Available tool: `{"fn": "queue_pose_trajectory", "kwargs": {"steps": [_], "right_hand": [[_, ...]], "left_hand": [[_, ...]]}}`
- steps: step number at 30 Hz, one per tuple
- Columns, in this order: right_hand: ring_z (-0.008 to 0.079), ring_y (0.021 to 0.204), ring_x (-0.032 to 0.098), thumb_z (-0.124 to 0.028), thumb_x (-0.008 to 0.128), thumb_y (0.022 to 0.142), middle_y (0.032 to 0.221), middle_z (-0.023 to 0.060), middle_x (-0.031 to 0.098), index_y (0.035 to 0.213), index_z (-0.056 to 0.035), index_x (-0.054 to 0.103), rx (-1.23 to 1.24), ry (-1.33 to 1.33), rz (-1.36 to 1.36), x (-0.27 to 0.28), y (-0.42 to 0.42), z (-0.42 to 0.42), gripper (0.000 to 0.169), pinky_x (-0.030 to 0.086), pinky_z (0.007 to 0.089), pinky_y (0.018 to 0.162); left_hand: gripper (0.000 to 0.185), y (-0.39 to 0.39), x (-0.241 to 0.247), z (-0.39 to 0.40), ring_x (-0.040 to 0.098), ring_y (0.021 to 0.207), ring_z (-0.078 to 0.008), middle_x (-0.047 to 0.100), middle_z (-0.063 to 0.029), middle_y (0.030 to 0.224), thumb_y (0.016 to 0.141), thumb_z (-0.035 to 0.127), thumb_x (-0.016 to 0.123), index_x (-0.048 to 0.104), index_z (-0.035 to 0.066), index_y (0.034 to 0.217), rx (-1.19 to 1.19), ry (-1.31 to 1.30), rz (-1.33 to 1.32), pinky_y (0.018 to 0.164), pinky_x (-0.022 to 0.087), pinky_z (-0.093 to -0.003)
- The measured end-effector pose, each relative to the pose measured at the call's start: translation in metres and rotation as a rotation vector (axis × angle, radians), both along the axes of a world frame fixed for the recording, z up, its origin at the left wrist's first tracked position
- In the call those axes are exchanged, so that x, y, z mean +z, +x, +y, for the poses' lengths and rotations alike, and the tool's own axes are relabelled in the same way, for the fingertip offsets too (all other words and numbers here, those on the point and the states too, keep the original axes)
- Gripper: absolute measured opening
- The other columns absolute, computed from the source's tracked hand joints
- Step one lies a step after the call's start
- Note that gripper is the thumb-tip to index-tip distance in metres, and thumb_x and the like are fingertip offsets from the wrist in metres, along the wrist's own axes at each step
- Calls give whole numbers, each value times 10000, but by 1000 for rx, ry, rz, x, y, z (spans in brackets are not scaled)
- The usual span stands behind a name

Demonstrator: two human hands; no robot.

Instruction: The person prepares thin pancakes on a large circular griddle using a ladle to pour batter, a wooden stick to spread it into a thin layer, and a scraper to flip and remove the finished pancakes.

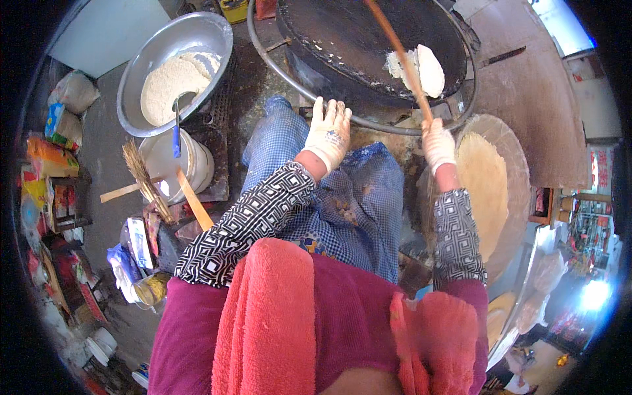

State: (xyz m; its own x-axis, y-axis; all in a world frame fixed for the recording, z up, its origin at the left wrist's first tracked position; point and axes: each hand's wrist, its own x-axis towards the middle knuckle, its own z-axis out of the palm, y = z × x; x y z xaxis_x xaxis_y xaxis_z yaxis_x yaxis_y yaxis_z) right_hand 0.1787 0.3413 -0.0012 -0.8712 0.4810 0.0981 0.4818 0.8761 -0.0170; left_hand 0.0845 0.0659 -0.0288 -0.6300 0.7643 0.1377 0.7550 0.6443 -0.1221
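My right hand (438,145), in a white glove, grips a long wooden stick (395,42). The stick reaches up across a large round black griddle (345,54) and passes over a lump of white batter or dough (431,71) near its right edge. Whether the stick touches the lump I cannot tell. Scraps of white cling to the griddle's left side. My left hand (328,131), also gloved, lies with extended fingers over the metal ring rail (276,74) around the griddle. Right of my right hand, a thin round tan flatbread (481,192) lies on a round, pale stand (516,163).
At upper left, a metal basin (131,98) holds pale batter (168,86) and a blue-handled ladle (177,140). Below it stands a white bucket (202,163) with a straw brush (143,177) and a wooden paddle (193,200). A brown board surface (533,98) lies at upper right.
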Motion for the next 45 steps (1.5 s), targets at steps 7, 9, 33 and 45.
{"fn": "queue_pose_trajectory", "kwargs": {"steps": [7, 9, 33, 45], "right_hand": [[464, 770, 643, -368, 496, 976, 796, 275, 658, 977, -44, 554, -152, 7, 64, -3, -5, 38, 329, 495, 564, 701], [470, 762, 638, -356, 517, 968, 787, 273, 656, 963, -43, 539, -20, 23, 9, 5, 3, 4, 313, 494, 565, 696], [465, 794, 640, -329, 478, 991, 810, 265, 664, 966, 7, 630, -33, -119, 85, -20, 15, 62, 369, 499, 529, 664], [475, 895, 627, -313, 496, 992, 935, 294, 660, 1043, -22, 577, -5, 81, -108, -27, -23, 50, 306, 468, 544, 747]], "left_hand": [[559, -5, -2, -11, 384, 1377, -333, 463, -186, 1443, 901, 259, 501, 460, -12, 1388, 3, 35, 10, 1146, 145, -613], [534, -9, -4, -15, 404, 1364, -335, 481, -187, 1427, 913, 244, 472, 466, -16, 1380, 25, 45, 19, 1142, 144, -622], [161, -93, 12, -56, 569, 1043, -301, 617, -124, 979, 833, 150, 537, 637, 68, 930, 260, 309, 40, 1001, 310, -588], [502, 3, -8, -5, 407, 1362, -316, 520, -150, 1405, 901, 272, 484, 562, 8, 1321, 105, 172, -70, 1181, 106, -602]]}}
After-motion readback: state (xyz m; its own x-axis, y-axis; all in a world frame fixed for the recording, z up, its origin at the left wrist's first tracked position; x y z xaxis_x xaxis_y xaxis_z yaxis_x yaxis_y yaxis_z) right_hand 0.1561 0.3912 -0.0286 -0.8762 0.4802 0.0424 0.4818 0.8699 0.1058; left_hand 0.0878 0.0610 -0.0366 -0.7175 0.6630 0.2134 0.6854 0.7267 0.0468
